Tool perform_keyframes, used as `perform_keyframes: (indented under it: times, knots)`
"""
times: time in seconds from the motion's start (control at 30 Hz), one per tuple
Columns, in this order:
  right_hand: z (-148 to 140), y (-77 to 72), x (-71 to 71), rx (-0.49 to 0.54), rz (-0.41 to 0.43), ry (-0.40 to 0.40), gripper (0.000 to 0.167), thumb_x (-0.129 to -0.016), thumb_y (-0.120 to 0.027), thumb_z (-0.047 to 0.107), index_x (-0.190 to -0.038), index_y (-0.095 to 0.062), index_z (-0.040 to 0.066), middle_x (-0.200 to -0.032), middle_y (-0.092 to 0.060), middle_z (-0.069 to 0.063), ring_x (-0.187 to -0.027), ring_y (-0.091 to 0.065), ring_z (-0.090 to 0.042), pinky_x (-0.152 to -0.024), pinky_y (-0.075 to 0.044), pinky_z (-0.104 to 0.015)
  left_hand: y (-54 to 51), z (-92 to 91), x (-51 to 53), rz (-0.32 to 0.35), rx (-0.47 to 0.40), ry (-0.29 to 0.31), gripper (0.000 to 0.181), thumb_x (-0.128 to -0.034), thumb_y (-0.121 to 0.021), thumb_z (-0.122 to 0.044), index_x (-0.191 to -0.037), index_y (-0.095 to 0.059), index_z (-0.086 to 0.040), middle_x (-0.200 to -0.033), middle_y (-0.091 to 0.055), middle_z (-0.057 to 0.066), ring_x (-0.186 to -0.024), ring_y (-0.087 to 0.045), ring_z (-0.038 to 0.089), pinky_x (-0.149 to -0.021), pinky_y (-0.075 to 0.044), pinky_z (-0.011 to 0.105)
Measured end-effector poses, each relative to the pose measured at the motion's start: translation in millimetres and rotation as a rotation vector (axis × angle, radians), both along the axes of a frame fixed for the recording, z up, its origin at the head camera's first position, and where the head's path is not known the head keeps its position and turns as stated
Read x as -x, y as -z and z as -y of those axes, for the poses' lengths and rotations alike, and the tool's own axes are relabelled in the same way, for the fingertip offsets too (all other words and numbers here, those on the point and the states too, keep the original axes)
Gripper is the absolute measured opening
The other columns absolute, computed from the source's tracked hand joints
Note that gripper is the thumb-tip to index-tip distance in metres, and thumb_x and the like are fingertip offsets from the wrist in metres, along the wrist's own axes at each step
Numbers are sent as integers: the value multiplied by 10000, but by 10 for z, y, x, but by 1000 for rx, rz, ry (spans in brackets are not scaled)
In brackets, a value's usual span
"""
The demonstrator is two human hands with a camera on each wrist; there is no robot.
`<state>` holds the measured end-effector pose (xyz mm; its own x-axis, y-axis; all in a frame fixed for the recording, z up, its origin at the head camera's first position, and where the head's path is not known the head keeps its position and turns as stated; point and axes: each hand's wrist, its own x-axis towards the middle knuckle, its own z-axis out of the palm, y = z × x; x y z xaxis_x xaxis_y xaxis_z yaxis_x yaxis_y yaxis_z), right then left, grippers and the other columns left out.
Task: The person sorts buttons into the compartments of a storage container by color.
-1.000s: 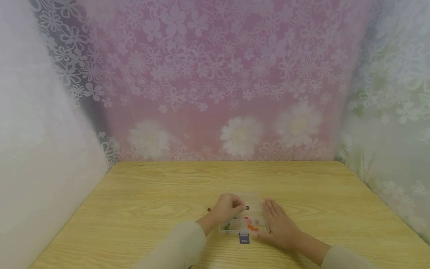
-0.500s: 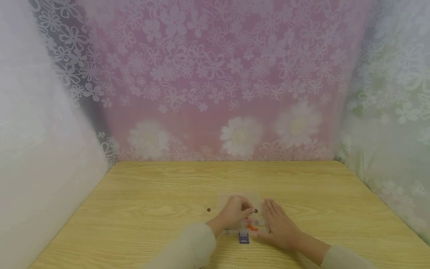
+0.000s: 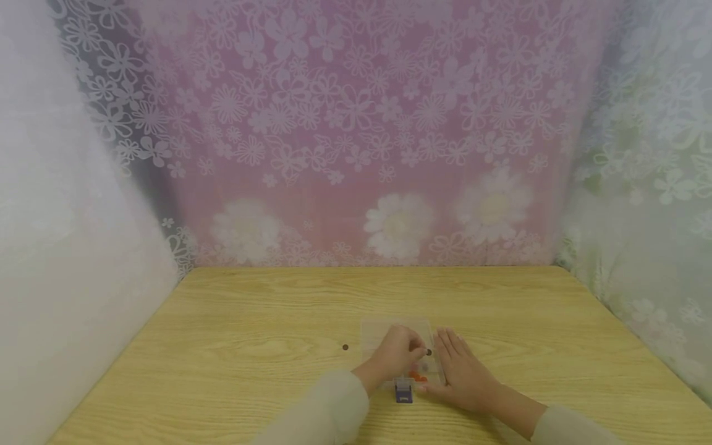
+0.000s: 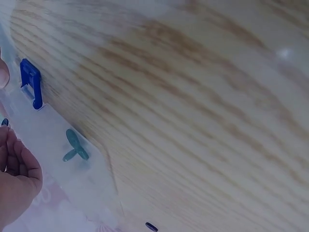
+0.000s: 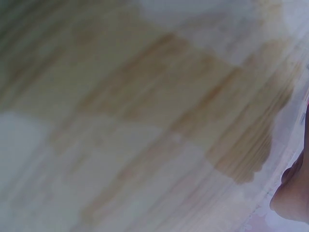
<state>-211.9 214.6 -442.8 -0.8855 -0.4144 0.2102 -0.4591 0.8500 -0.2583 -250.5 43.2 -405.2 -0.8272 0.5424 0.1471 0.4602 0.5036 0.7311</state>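
Note:
A small dark disc [image 3: 429, 352] is pinched between the thumb and fingertips of my left hand [image 3: 396, 352]. That hand hovers over the right part of a clear plastic box [image 3: 375, 334] whose lid stands open. My right hand [image 3: 464, 374] lies with straight fingers along the box's right side, its thumb by the front edge. Orange pieces [image 3: 417, 376] lie inside at the front right. In the left wrist view, green oblong pieces [image 4: 75, 145] sit in the box; from the head they are hidden by my left arm.
A blue latch [image 3: 403, 392] sticks out from the box's front edge. Another dark disc [image 3: 345, 347] lies on the wooden table [image 3: 250, 321] left of the box. Patterned curtains [image 3: 356, 154] stand around the table's back and sides.
My left hand has moved right and slightly toward me over the box, carrying the dark disc. My right hand has stayed in place.

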Motion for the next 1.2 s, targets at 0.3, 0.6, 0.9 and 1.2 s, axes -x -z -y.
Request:
perform_keyframes:
  times: [0.3, 0.6, 0.9, 1.2]
  knots:
    - [10, 10, 1, 5, -3, 11, 973, -811, -570, 605, -1380, -282, -129, -1472, -220, -314, -1378, -185, -446, -1147, -109, -486, 26, -77, -30, -60, 165, -35, 111, -862, -631, -72, -790, -703, -28, -752, -683, 18, -593, -520, 9, -564, -439, 122]
    - [13, -3, -10, 15, 13, 13, 978, -807, -569, 608, -1369, -290, -142, -1470, -216, -321, -1379, -180, -449, -1139, -124, -498, 5, -92, -47, -153, 253, -36, 75, -843, -661, -105, -829, -726, -71, -814, -699, -8, -706, -596, 32, -640, -468, 134]
    - [9, 3, -9, 10, 8, 14, 989, -804, -566, 617, -1378, -278, -136, -1473, -209, -318, -1379, -177, -450, -1154, -96, -462, 8, -15, -37, -180, 189, -19, 82, -863, -639, -106, -887, -710, -72, -863, -661, -15, -783, -570, 38, -715, -480, 156]
    - [19, -43, -14, 24, 44, 16, 1007, -800, -570, 621, -1408, -234, -107, -1488, -184, -306, -1384, -158, -451, -1074, -197, -588, -37, 147, -7, -169, 114, -21, 93, -876, -624, -109, -880, -705, -63, -843, -653, 1, -752, -548, 33, -689, -463, 142]
